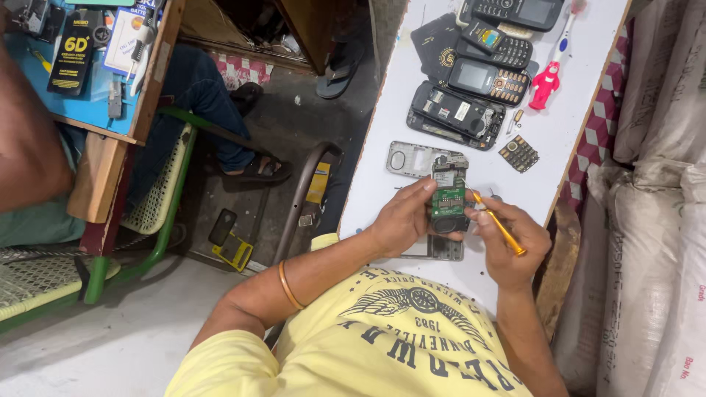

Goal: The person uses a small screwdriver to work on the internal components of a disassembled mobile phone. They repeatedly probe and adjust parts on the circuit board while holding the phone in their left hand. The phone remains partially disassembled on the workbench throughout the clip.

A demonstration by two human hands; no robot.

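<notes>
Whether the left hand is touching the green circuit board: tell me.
Touching. The head view shows the left hand gripping the green circuit board, its fingers wrapped against the board's left edge with no gap visible.

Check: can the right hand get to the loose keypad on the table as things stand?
Probably yes. The keypad lies alone on bare white table, just beyond the right hand, nothing between. But that hand holds an orange-handled screwdriver, so it would likely have to put it down first.
</notes>
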